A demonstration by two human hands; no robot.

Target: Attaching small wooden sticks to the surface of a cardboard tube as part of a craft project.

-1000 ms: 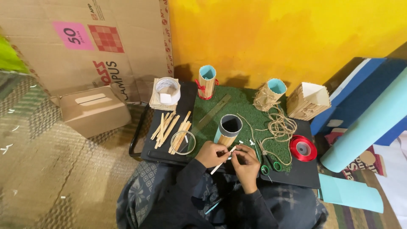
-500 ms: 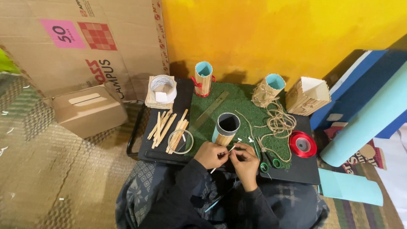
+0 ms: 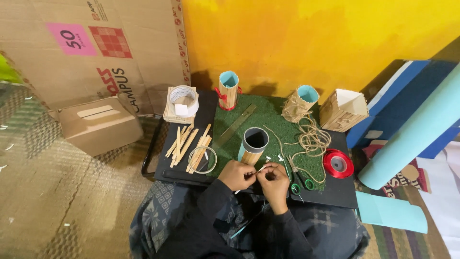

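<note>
Head view: we see the left hand (image 3: 238,174) and right hand (image 3: 273,179) close together at the counter's (image 3: 335,192) near edge, fingers pinched shut on a thin pale stick (image 3: 259,170). Just behind stands a stick-clad tube (image 3: 253,145) on rough green turf (image 3: 268,120). Flat wooden sticks (image 3: 188,142) lie left.
</note>
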